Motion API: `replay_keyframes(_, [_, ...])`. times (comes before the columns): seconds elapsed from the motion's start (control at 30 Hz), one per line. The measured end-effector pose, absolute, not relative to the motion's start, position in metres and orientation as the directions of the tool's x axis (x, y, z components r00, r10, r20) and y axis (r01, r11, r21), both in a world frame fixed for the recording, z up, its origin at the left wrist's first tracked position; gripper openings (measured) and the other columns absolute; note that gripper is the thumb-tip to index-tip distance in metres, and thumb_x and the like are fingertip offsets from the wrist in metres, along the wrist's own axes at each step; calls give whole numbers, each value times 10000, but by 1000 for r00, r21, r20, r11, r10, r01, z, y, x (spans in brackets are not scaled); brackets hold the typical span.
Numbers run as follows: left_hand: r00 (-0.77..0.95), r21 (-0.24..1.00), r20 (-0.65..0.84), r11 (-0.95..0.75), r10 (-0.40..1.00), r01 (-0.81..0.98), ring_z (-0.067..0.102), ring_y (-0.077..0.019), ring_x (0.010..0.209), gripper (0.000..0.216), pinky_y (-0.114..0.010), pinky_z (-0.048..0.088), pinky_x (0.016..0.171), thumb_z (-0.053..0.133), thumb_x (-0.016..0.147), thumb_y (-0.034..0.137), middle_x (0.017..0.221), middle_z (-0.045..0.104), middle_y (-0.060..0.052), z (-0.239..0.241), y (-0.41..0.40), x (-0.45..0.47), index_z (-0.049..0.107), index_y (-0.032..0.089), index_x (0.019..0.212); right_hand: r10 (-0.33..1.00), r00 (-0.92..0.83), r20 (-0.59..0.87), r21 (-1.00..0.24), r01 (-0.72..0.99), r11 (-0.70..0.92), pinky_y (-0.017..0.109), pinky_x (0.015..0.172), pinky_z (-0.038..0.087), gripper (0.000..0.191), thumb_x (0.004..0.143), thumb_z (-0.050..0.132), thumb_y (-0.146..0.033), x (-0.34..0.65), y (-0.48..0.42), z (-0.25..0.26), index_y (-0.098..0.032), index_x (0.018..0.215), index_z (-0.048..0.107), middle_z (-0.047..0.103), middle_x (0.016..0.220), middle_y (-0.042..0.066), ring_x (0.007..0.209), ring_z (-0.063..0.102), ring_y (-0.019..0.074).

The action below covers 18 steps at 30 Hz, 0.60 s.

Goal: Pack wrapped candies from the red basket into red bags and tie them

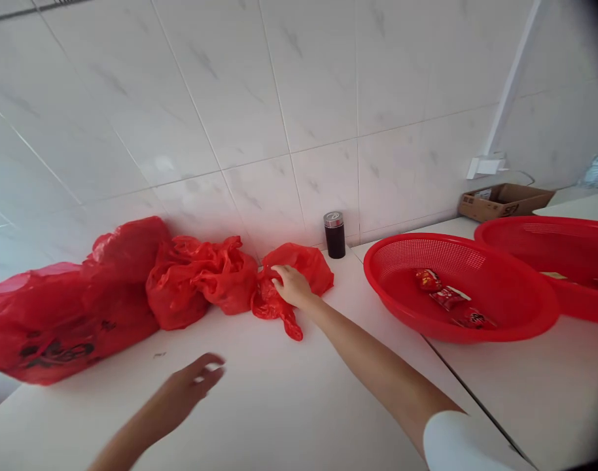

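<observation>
My right hand reaches forward to a small red plastic bag by the wall. Its fingers are curled at the bag's crumpled top and appear closed on the plastic; the fingertips are partly hard to make out. One twisted end of the bag lies on the white table. Nearer to me, my left hand hovers over the table, slightly blurred, with bent fingers apart and nothing in them. Left of the held bag stand a tied red bag, another knotted red bag and large filled red bags.
A dark jar with a silvery lid stands against the tiled wall. To the right, a red plastic basket holds several red packets. Beyond are another red basket and an open cardboard box. A seam divides the tabletops.
</observation>
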<state>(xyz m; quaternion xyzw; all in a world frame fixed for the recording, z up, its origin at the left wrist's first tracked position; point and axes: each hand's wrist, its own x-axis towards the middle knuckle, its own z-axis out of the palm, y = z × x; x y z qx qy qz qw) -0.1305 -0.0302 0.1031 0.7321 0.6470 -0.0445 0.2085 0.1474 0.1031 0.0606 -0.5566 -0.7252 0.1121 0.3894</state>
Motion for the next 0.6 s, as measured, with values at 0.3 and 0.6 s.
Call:
replay_keyframes(0.3, [84,533,-36,-52,996,845,620,-302,993,294,-400,450,810,500,847,407,1103,635,-139,6,23,39,578,217,1057,956,-192,221,-587,757,288,344,950,418,521,905,426,-153,151,97,5,-162,1425,397,569,1294,124,1164,541,229])
replay_keyframes(0.6, [8,851,133,-118,991,511,602,-214,926,515,-348,491,767,501,828,511,1249,534,-109,-13,-25,30,490,242,1266,950,-165,265,-597,746,296,351,1047,313,400,935,404,-187,181,110,17,-186,1319,515,551,1323,86,1240,473,207])
